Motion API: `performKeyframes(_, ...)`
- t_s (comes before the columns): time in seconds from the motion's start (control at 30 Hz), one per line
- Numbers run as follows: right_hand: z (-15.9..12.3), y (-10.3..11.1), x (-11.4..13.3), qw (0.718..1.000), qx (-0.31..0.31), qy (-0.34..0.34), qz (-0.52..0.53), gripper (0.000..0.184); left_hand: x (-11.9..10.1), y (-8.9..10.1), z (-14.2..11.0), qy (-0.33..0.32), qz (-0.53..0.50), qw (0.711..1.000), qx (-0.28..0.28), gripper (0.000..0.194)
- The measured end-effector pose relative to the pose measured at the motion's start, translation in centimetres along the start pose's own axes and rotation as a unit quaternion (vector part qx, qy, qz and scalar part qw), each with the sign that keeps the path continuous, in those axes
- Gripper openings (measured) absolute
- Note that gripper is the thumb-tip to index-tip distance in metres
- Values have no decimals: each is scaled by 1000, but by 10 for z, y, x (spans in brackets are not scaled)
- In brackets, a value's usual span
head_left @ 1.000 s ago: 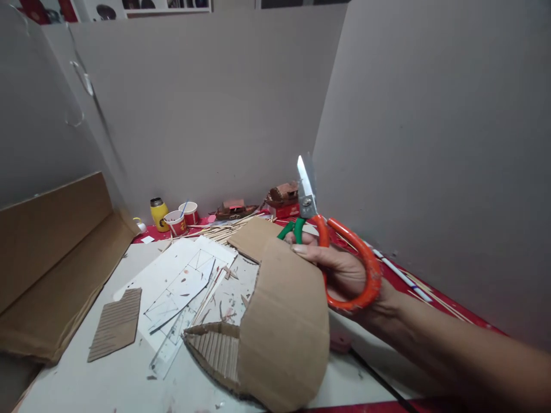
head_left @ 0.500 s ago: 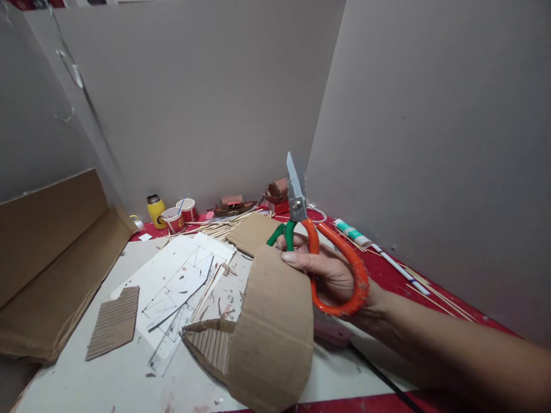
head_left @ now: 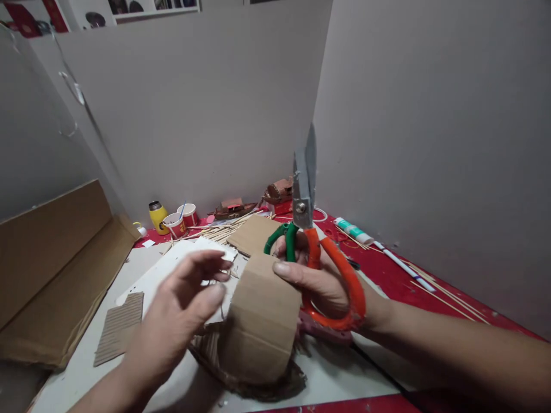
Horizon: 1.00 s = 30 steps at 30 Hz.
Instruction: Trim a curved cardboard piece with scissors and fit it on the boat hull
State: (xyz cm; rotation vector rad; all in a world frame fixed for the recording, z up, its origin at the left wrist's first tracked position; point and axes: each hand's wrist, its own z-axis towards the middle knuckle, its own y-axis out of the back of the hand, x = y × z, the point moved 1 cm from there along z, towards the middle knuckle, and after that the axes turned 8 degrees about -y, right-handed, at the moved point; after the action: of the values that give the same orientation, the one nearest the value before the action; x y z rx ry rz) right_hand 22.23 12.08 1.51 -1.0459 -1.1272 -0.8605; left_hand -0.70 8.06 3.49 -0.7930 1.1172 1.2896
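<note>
My right hand (head_left: 321, 281) grips orange-and-green-handled scissors (head_left: 316, 241) with the blades pointing up, and its thumb pins the top edge of a curved brown cardboard piece (head_left: 258, 318). That piece stands on the white work surface (head_left: 344, 378), curling over a ribbed cardboard shape beneath it. My left hand (head_left: 181, 315) hovers just left of the cardboard, fingers apart and slightly curled, holding nothing.
A strip of corrugated card (head_left: 118, 327) and white drawing sheets (head_left: 172, 269) lie to the left. Big folded cardboard (head_left: 51, 269) leans at the far left. Paper cups (head_left: 181, 219), a yellow bottle (head_left: 158, 215), wooden sticks, small boat models (head_left: 235, 207) and a glue tube (head_left: 353, 230) sit behind. Grey partition walls enclose the desk.
My left hand has come into view beside the cardboard. The right hand drew the scissors and cardboard closer, and the cardboard now curls tighter.
</note>
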Motion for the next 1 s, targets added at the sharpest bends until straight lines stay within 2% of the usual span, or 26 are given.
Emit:
performKeyframes(0.07, -3, -3, 1, 1000, -2, -6, -23, 26, 5, -22, 9, 59, -61, 994, 74, 37)
performKeyframes(0.1, -4, -5, 1, 1000, -1, -11, -27, 26, 8, -30, 10, 91, -90, 987, 94, 38)
performKeyframes(0.2, -6, -9, 1, 999, 11, -20, -33, 27, 16, -44, 4, 135, -132, 977, 104, 34)
performKeyframes(0.3, -5, -12, -3, 998, 32, -45, -15, 29, 20, -43, -3, 100, -97, 986, 89, 29)
performKeyframes(0.4, -4, -16, -9, 991, 59, -102, 60, 30, 20, -36, -6, 15, -7, 996, 92, 22)
performKeyframes(0.47, -4, -20, -12, 977, 78, -156, 123, 32, 19, -33, -7, -39, 52, 993, 102, 17)
performKeyframes(0.53, -3, -24, -15, 964, 82, -192, 166, 35, 18, -33, -7, -41, 58, 992, 105, 16)
performKeyframes(0.6, -2, -23, -15, 965, 75, -183, 170, 34, 17, -33, -5, 11, 3, 995, 102, 20)
performKeyframes(0.67, -1, -16, -14, 974, 82, -159, 136, 27, 16, -31, 0, 61, -63, 993, 82, 26)
performKeyframes(0.73, -1, -5, -11, 985, 89, -131, 65, 20, 15, -26, 7, 74, -104, 990, 52, 30)
performKeyframes(0.8, -1, 8, -6, 993, 77, -77, -36, 22, 15, -18, 14, 61, -122, 990, 24, 30)
performKeyframes(0.87, -1, 19, 0, 990, 57, -20, -128, 25, 16, -10, 20, 43, -128, 991, 5, 28)
performKeyframes(1.0, -4, 27, 4, 978, 53, -21, -201, 23, 17, 4, 25, 25, -125, 992, -24, 29)
